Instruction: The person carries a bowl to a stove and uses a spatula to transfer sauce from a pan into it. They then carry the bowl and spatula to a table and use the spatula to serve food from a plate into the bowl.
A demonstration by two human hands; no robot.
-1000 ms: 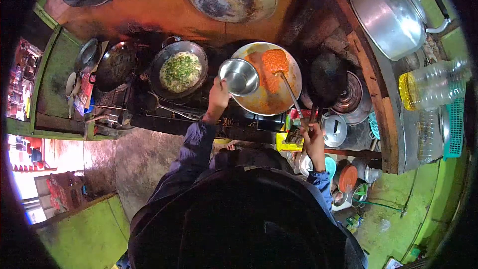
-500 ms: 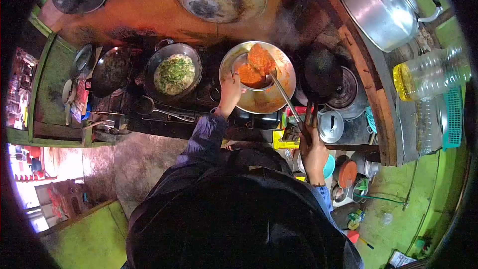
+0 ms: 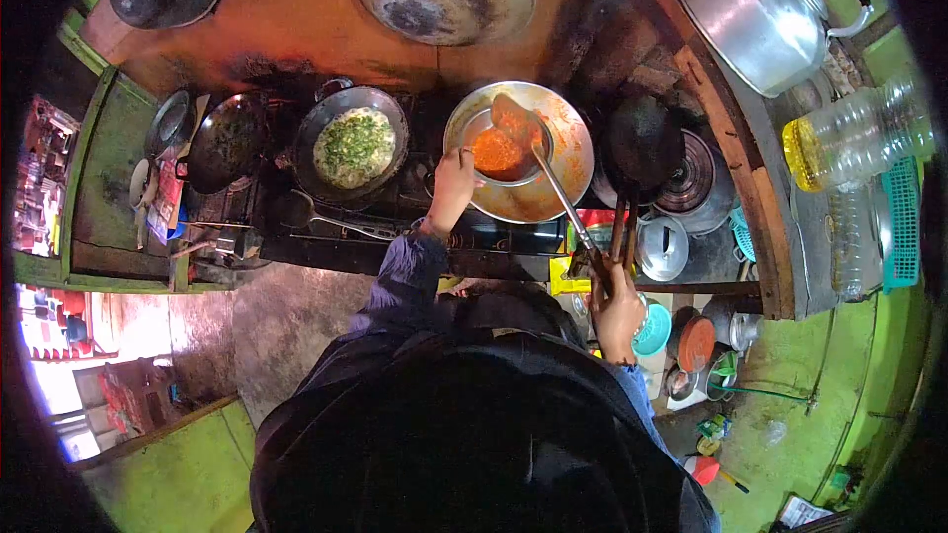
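Note:
A wide metal basin [image 3: 576, 163] has a smaller metal bowl [image 3: 506, 178] of red-orange sauce [image 3: 494, 150] inside it. My left hand [image 3: 453, 190] grips the small bowl's left edge, fingers bent over the rim. In my right hand [image 3: 616, 308] is the handle of a long metal spatula [image 3: 565, 199], which slants up to the left. Its sauce-coated head [image 3: 513, 118] is over the small bowl. Left of the basin, a black wok [image 3: 309, 163] contains a pale egg-like mixture with chopped greens [image 3: 353, 146].
A ladle [image 3: 336, 222] lies at the stove's front. An empty dark pan [image 3: 225, 143] stands farther left. On the right are a blackened pan [image 3: 642, 146], a lid [image 3: 662, 248], a large pot [image 3: 755, 25] and an oil bottle [image 3: 839, 143]. Two woks hang on the wall.
The spatula head has less sauce heaped on it, and more sauce shows in the small bowl. The view has shifted slightly. My left hand keeps its grip on the bowl.

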